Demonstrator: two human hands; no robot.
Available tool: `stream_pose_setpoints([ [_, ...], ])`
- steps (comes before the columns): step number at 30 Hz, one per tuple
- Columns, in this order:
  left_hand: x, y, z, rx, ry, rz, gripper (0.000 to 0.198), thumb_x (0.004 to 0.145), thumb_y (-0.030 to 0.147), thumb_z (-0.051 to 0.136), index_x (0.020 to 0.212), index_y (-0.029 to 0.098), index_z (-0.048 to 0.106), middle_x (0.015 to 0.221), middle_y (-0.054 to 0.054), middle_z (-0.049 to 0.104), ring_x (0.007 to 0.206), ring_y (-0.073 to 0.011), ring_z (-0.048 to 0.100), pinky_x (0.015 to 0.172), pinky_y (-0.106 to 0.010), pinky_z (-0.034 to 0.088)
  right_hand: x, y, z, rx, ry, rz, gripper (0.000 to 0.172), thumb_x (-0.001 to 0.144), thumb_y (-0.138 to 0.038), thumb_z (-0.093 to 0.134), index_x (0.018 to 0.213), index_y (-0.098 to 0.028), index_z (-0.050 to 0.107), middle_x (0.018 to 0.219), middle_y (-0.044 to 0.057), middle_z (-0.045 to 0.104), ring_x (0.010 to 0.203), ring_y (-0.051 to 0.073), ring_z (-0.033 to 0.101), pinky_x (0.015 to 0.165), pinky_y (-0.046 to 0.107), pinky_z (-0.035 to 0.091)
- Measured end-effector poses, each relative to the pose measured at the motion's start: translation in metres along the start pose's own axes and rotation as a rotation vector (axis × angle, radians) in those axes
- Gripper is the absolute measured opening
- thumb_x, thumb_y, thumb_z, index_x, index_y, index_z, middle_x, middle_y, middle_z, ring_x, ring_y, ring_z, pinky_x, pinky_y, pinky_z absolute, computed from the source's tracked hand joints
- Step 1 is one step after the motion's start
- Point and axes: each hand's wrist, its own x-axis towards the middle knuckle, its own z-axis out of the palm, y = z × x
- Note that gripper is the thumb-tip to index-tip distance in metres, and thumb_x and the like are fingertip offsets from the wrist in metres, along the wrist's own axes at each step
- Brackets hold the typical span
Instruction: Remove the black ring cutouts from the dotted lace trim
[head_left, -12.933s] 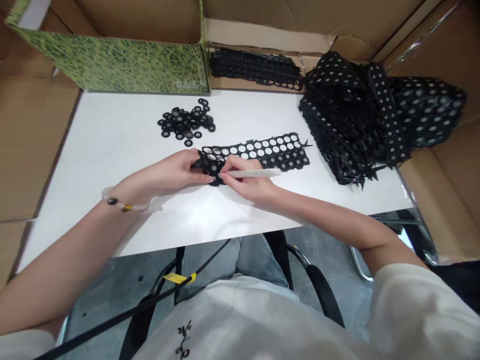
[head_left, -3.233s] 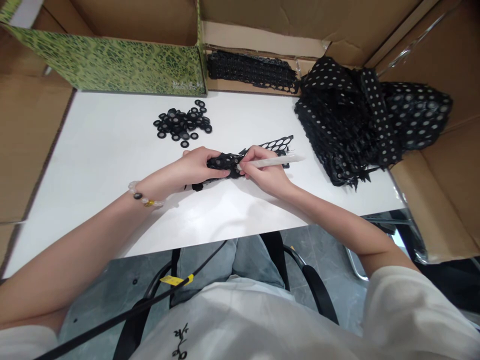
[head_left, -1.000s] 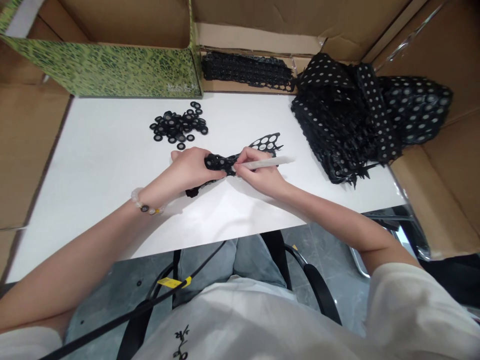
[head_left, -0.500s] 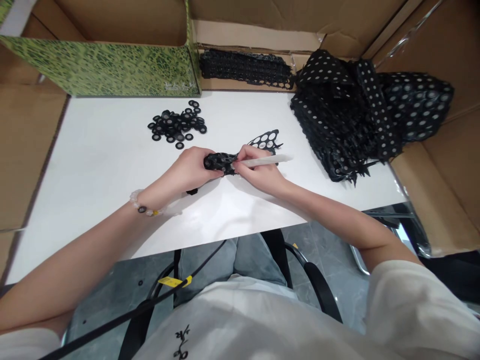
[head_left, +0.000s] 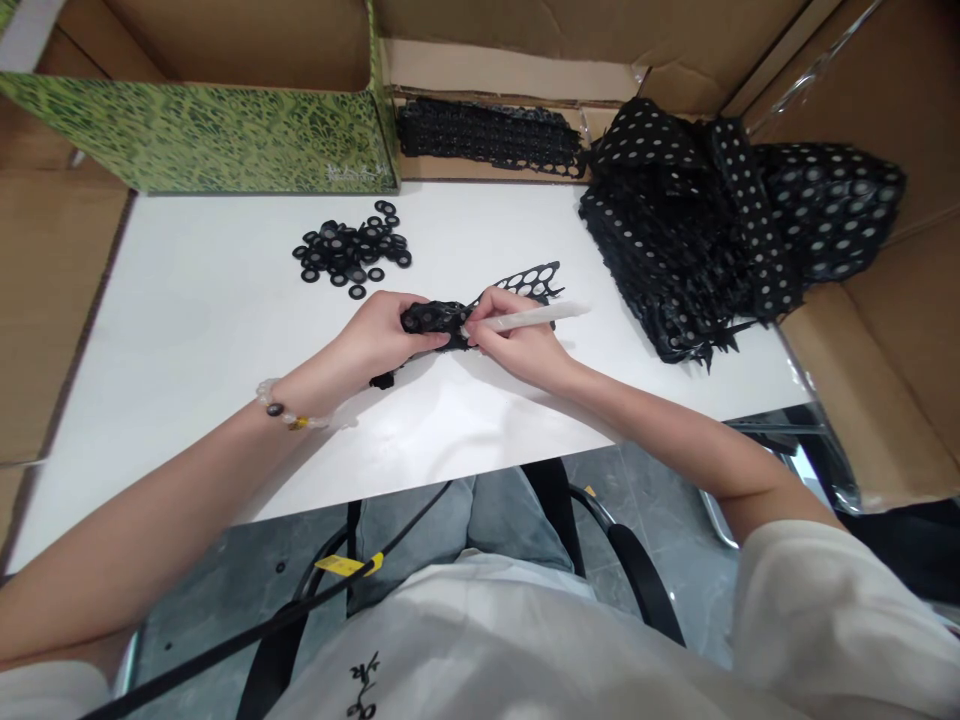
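Observation:
My left hand (head_left: pixel 390 330) is closed round a black rubber sheet (head_left: pixel 435 318) with rows of round spots, pinching it between thumb and fingers. In my right hand (head_left: pixel 517 345) is a white pen-like tool (head_left: pixel 536 317), its tip against the sheet beside my left thumb. The tip itself is hidden by my fingers. Past my right hand, a strip of the sheet full of punched-out holes (head_left: pixel 534 280) sticks up. Small black rings with grey centres (head_left: pixel 349 245) lie in a loose pile on the white table (head_left: pixel 202 330), beyond my left hand.
A large heap of black spotted sheets (head_left: pixel 697 220) lies at the right. At the back, a flat stack of holed black strips (head_left: pixel 491 135) rests on cardboard beside a green patterned box (head_left: pixel 225 135). Cardboard walls (head_left: pixel 862 100) surround the table. A chair armrest (head_left: pixel 641 575) is below.
My left hand has shifted slightly left with the sheet. More of the holed strip shows above my right hand, which still grips the white tool.

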Motion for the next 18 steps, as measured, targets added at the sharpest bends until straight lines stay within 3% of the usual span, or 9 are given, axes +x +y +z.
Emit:
stream_pose_setpoints([
  [8, 0.003, -0.007, 0.005, -0.073, -0.002, 0.007, 0.033, 0.063, 0.04, 0.082, 0.086, 0.016, 0.075, 0.082, -0.004, 0.072, 0.081, -0.0225, 0.063, 0.075, -0.032, 0.047, 0.001, 0.002, 0.007, -0.117, 0.037, -0.078, 0.016, 0.089, -0.032, 0.06, 0.079, -0.024, 0.05, 0.077, 0.001, 0.072, 0.068, 0.017, 0.061, 0.068, 0.032, 0.043],
  [14, 0.009, -0.006, -0.005, 0.01, -0.031, 0.065, 0.063, 0.061, 0.039, 0.084, 0.12, 0.02, 0.074, 0.111, -0.006, 0.077, 0.102, -0.027, 0.068, 0.091, -0.035, 0.052, 0.005, 0.001, 0.002, -0.036, -0.002, -0.063, 0.021, 0.087, -0.032, 0.068, 0.075, -0.023, 0.052, 0.077, 0.001, 0.073, 0.068, 0.015, 0.063, 0.066, 0.03, 0.045],
  [18, 0.01, -0.004, -0.016, 0.099, -0.056, 0.017, 0.048, 0.071, 0.046, 0.082, 0.111, 0.02, 0.078, 0.113, -0.008, 0.079, 0.102, -0.0282, 0.07, 0.09, -0.034, 0.053, 0.007, -0.009, -0.02, 0.147, -0.064, 0.027, 0.026, 0.099, -0.05, 0.062, 0.097, -0.023, 0.06, 0.067, -0.004, 0.067, 0.052, 0.013, 0.056, 0.053, 0.029, 0.042],
])
